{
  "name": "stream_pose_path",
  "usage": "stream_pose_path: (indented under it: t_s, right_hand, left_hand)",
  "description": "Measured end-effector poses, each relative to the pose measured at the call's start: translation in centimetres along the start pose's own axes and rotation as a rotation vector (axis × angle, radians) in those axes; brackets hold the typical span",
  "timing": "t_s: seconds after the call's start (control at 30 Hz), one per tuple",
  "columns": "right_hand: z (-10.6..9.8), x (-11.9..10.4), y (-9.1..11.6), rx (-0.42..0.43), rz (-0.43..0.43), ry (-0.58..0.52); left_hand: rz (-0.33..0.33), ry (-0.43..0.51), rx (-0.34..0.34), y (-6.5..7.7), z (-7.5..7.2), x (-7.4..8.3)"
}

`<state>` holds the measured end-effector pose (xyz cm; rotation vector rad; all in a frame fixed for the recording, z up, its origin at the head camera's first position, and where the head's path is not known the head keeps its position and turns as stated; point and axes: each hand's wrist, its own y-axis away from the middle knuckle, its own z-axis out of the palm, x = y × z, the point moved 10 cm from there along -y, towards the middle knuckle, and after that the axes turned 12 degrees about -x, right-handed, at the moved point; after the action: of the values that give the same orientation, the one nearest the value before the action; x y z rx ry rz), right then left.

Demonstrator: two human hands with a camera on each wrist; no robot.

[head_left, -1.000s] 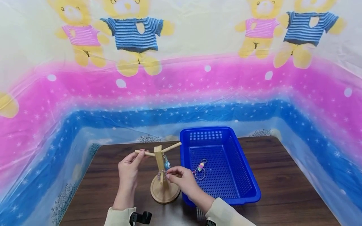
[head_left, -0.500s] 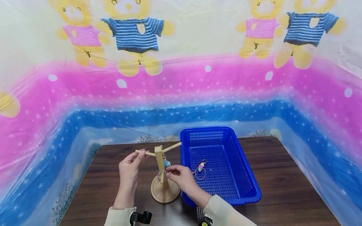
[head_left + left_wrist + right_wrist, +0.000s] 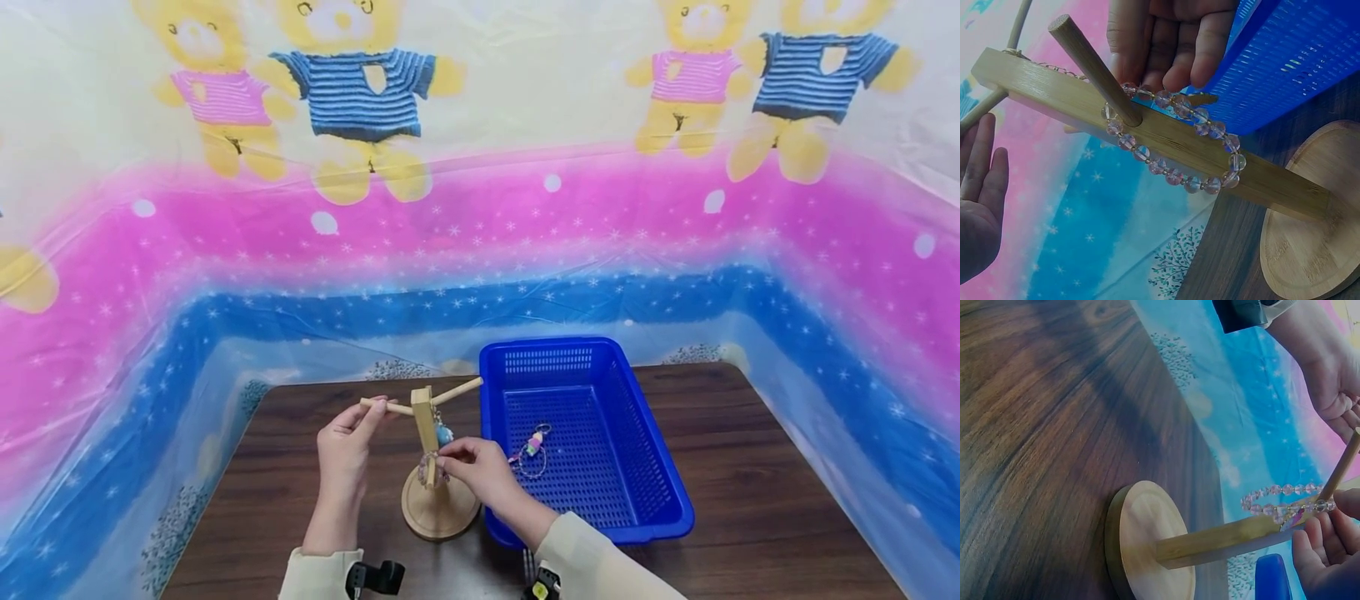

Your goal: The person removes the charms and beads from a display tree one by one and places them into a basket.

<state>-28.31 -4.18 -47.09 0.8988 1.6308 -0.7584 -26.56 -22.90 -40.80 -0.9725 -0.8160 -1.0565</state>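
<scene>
A wooden jewelry stand [image 3: 424, 421] stands upright on its round base [image 3: 1154, 531]. My left hand [image 3: 345, 446] pinches the outer part of its upper left peg [image 3: 402, 409]. Around the lower front peg [image 3: 1088, 56] hangs a bracelet [image 3: 1174, 177] of clear pinkish beads, lying against the post. My right hand [image 3: 483, 473] pinches the bracelet between thumb and fingers, close by that peg. Behind the right fingers, a keychain with a blue charm [image 3: 444, 433] hangs from the stand, partly covered in the head view.
A blue plastic basket [image 3: 588, 533] stands right of the stand, under my right forearm's side. Inside it lies a colorful beaded keychain [image 3: 535, 443] with a loop. Fork tines [image 3: 529, 567] show near my right sleeve. A printed cloth [image 3: 450, 308] rises behind the brown table [image 3: 765, 500].
My right hand has shifted slightly left toward the post, and the bracelet has been adjusted a little at the lower peg. My left hand keeps its pinch on the upper peg.
</scene>
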Motion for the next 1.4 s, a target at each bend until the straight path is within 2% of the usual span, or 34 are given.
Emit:
stream_pose_path:
  t_s: [0.13,0.23,0.43,0.67,1.03,1.4]
  right_hand:
    - [0.4,0.3,0.1,-0.016,0.022,-0.102]
    - [0.6,0.3,0.2,-0.015,0.025,-0.129]
    - [0.5,-0.1,0.2,0.000,0.018,-0.051]
    - [0.3,-0.7,0.2,0.015,-0.035,0.072]
    - [0.2,-1.4,0.7,0.026,-0.066,0.105]
    - [0.6,-2.0,1.1,-0.036,-0.061,0.145]
  left_hand:
    - [-0.004,-0.008,0.001,0.1,-0.1,0.0]
    - [-0.009,-0.014,0.002,0.1,-0.1,0.0]
    - [-0.006,-0.016,-0.001,0.1,0.0,0.1]
    - [0.001,-0.020,-0.004,0.1,0.0,0.1]
    - [-0.003,-0.058,0.012,0.1,-0.1,0.1]
    - [0.001,-0.044,0.016,0.0,-0.1,-0.1]
